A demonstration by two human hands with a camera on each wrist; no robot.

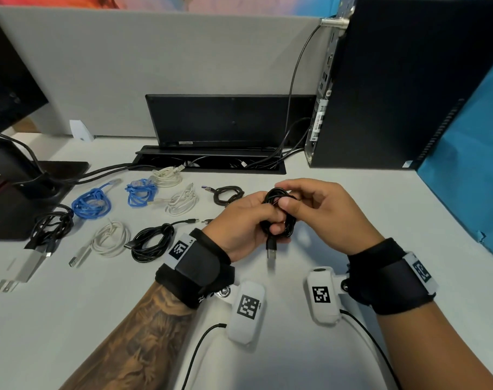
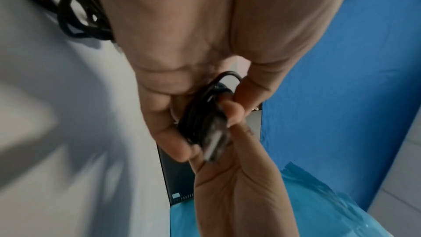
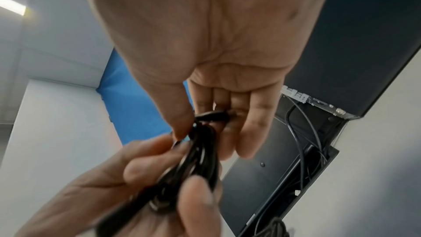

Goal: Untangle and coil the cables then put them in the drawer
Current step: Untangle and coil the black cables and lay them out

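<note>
My left hand grips a small coil of thin black USB cable above the pale grey desk, fingers curled round the loops. My right hand is pressed up against it, thumb and forefinger pinching the top strand of the same coil. The silver USB-A plug hangs free below my left palm. In the left wrist view that plug is blurred; in the right wrist view the coil sits between both sets of fingers, with a stubby connector end near my right fingers, its type unreadable.

Around, on the desk to the left, nine cable bundles lie loose:
- two blue ethernet coils
- three white ones: far, middle, near
- three black ones: small, knotted, by the monitor base
- one white wall charger with two prongs, its black lead tangled into that last bundle

Behind them stands an open black cable hatch sunk in the desk, its lid tilted up, cords running in. A black PC tower stands right of it, blue plastic sheet further right, and a black monitor stand cut off at left. A grey partition is at the back.

No drawer shows in any view. The wrist cameras and my forearms hide the near desk. I can't tell how many loops the held coil has.
</note>
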